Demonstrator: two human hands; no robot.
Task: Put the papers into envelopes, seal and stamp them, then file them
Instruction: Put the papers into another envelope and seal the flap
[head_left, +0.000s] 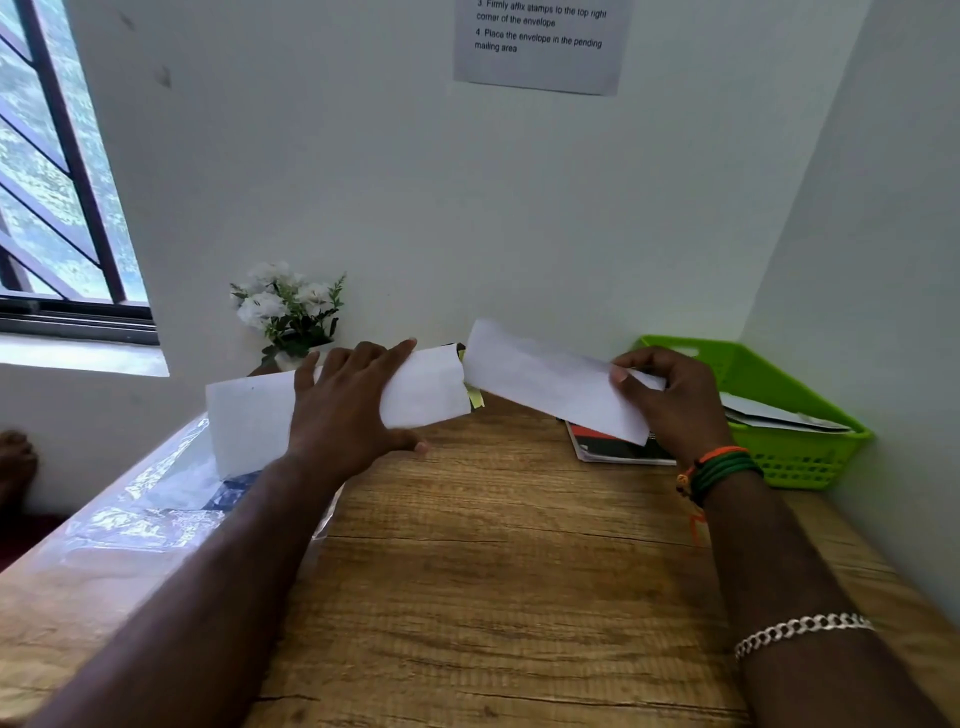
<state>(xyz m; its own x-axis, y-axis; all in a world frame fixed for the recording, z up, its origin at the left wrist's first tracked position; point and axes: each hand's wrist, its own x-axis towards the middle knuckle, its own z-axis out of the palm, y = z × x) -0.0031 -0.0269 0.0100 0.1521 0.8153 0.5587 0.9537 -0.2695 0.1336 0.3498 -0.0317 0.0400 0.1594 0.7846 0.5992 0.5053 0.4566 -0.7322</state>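
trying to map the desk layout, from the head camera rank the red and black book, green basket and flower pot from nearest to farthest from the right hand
From the right hand:
1. Red and black book, on the desk just under and left of it.
2. Green basket, in the right corner, a little beyond the wrist.
3. Flower pot, far left against the wall, past the left hand.

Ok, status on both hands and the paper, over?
Left hand holds envelope. Right hand holds folded paper at its mouth, not in yet. Nothing between them.

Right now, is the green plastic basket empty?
No. The green plastic basket holds white papers lying flat inside.
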